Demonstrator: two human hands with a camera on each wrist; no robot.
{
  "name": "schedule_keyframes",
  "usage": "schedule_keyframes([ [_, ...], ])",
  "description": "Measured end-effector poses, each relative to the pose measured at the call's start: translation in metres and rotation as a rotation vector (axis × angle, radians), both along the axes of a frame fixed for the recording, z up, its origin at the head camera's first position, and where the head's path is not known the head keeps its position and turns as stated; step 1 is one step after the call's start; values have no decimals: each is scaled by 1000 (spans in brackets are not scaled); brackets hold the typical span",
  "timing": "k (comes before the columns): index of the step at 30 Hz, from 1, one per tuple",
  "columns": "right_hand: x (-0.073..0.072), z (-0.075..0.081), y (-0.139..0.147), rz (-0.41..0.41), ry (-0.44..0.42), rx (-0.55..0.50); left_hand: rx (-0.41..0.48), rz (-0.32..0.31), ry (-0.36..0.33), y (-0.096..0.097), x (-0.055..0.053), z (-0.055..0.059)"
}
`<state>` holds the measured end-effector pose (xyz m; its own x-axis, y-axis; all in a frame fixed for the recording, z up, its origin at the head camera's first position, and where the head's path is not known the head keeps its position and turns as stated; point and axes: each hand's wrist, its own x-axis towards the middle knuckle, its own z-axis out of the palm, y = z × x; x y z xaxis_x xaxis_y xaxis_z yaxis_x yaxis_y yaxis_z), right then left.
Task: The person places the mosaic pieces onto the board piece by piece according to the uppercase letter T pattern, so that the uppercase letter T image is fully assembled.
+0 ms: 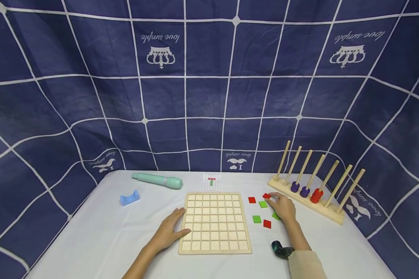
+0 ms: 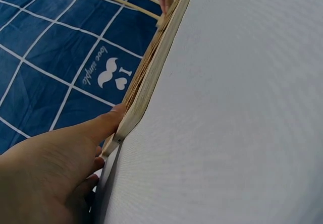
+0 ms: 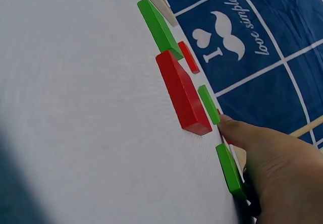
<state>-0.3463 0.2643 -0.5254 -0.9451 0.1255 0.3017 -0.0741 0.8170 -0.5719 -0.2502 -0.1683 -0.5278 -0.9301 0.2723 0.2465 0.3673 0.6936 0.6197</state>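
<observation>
A wooden grid board (image 1: 214, 252) with square recesses lies on the white table. My left hand (image 1: 167, 229) rests at its left edge, fingers fairly straight along the side and thumb over the frame; the left wrist view shows the thumb (image 2: 108, 123) touching the board's rim (image 2: 151, 82). To the board's right, my right hand (image 1: 283, 207) pinches a red square tile (image 1: 266, 196) between thumb and forefinger; the hand mostly hides this tile in the right wrist view. Near it lie red tiles (image 1: 267, 224) and green tiles (image 1: 257, 219), one green tile (image 1: 275, 216) partly under the hand.
A pattern card (image 1: 211, 182) lies behind the board. At the right stands a wooden peg rack (image 1: 307, 199) with purple and red rings. Back left are a mint-green tool (image 1: 157, 180) and a blue cradle (image 1: 129, 198). A black device (image 1: 282, 250) sits at my right wrist.
</observation>
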Motion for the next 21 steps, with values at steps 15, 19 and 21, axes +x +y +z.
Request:
schedule_keyframes([
  [15, 0, -1, 4, 11, -1, -10, -12, 5, 9, 1, -2, -1],
  [19, 4, 0, 7, 17, 11, -33, -37, 6, -1, 2, -1, -1],
  [21, 5, 0, 6, 26, 13, -53, -42, 10, 4, 1, -1, -1],
])
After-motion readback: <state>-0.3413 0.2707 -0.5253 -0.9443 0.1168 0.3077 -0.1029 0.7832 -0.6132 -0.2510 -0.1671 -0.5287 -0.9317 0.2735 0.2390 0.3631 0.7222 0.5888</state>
